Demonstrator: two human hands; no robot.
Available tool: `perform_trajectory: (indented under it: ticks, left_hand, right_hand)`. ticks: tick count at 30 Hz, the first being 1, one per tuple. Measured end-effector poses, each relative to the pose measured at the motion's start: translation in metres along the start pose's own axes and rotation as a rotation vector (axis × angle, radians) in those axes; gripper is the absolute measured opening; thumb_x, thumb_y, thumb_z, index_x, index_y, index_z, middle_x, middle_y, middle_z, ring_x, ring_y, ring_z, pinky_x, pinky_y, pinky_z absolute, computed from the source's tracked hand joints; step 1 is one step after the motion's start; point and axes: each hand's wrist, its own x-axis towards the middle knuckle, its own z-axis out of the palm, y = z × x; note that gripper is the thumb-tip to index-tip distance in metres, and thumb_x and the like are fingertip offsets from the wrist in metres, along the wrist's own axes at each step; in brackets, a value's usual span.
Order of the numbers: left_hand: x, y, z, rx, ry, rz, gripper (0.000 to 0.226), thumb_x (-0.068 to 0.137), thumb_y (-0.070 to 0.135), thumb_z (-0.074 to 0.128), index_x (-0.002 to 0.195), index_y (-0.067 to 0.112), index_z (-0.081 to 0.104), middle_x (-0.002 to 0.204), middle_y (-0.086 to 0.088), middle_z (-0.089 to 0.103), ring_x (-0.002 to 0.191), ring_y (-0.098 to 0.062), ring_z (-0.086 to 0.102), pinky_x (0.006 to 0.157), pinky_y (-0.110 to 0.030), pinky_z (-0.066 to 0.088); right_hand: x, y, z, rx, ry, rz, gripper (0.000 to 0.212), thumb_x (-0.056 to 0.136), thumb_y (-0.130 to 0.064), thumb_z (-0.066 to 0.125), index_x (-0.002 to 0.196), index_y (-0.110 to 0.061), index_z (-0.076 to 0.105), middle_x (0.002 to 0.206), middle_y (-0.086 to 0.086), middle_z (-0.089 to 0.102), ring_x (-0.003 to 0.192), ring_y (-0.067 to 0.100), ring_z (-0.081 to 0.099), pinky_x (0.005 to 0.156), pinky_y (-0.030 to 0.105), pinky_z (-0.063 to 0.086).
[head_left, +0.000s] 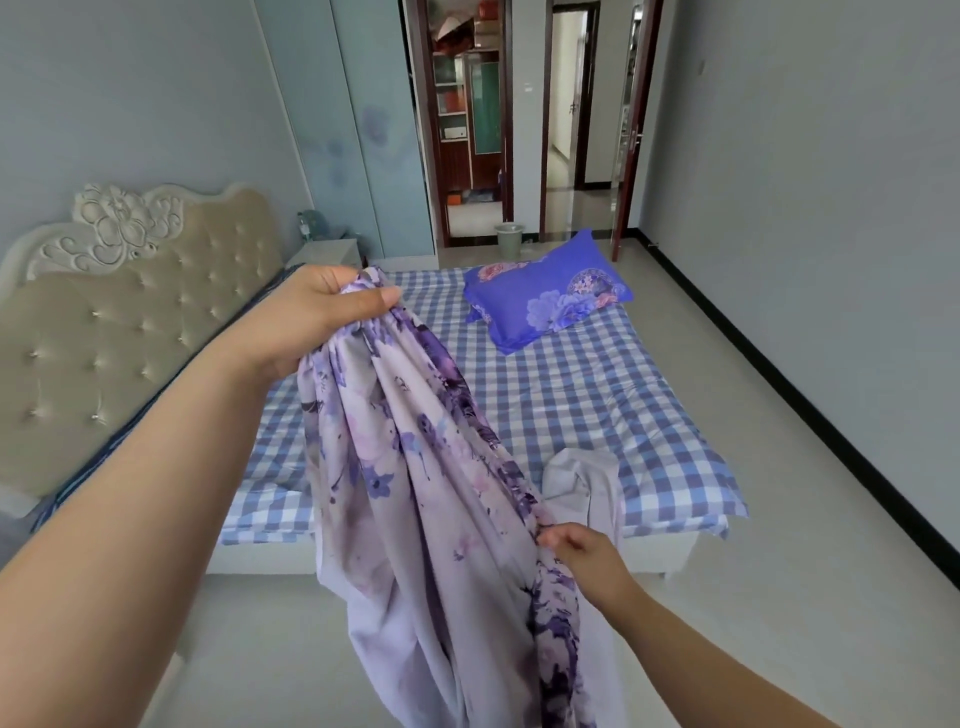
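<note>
Beige tufted padding covers the headboard (130, 322) at your far left, and the bed (597, 405) runs away from it under a blue-and-white checked sheet.

Your left hand (317, 312) is raised high over the near side of the mattress. Its fingers and thumb are curled tight round a bunched edge of the floral sheet (415, 467). Held that high, the lilac cloth hangs free in long folds from your fist down past the bed's edge toward the floor (805, 519), so its weight pulls it straight and lets you read where the edges run.

Lower and to the right, your right hand (576, 556) pinches the darker printed border of the same sheet between fingertips and thumb. My guess is that you are feeling along that border for a corner, so the cloth can be opened wide before it goes over the bed.

Just behind that hand a pale crumpled cloth (582, 478) lies on the checked sheet near the bed's foot-side edge. Further back the blue flowered pillow (550, 291) rests on the far right part of the mattress, well apart from your hands and out of the way of spreading. Beyond it a small bin (509, 240) stands on the floor by the open doorways.
</note>
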Motion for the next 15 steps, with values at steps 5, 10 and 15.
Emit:
perform_trajectory:
  ticks: [5,10,15]
  left_hand:
    - [0.001,0.0,0.006,-0.008,-0.063,0.023,0.047,0.047,0.053,0.085,0.072,0.015,0.075,0.079,-0.014,0.074,0.067,-0.022,0.071,0.06,-0.028,0.057]
    - [-0.003,0.007,0.009,0.015,-0.112,0.05,0.038,0.054,0.048,0.082,0.074,0.016,0.076,0.081,-0.012,0.074,0.07,-0.021,0.072,0.063,-0.028,0.057]
    - [-0.007,0.011,0.006,0.024,-0.118,0.08,0.046,0.052,0.053,0.084,0.077,0.015,0.077,0.084,-0.014,0.074,0.074,-0.022,0.072,0.065,-0.028,0.057]
  right_hand:
    - [-0.001,-0.018,0.029,0.192,-0.01,-0.025,0.009,0.09,-0.014,0.063,0.1,-0.014,0.062,0.093,-0.006,0.063,0.085,0.008,0.06,0.073,0.009,0.048]
    - [0.007,-0.038,0.05,0.105,0.074,-0.033,0.021,0.086,-0.029,0.067,0.099,-0.017,0.057,0.085,-0.007,0.061,0.082,0.009,0.059,0.08,0.02,0.045]
    - [0.017,-0.044,0.057,0.041,0.142,-0.095,0.023,0.084,-0.015,0.061,0.065,-0.009,0.05,0.061,0.004,0.048,0.057,0.015,0.043,0.052,0.022,0.033]
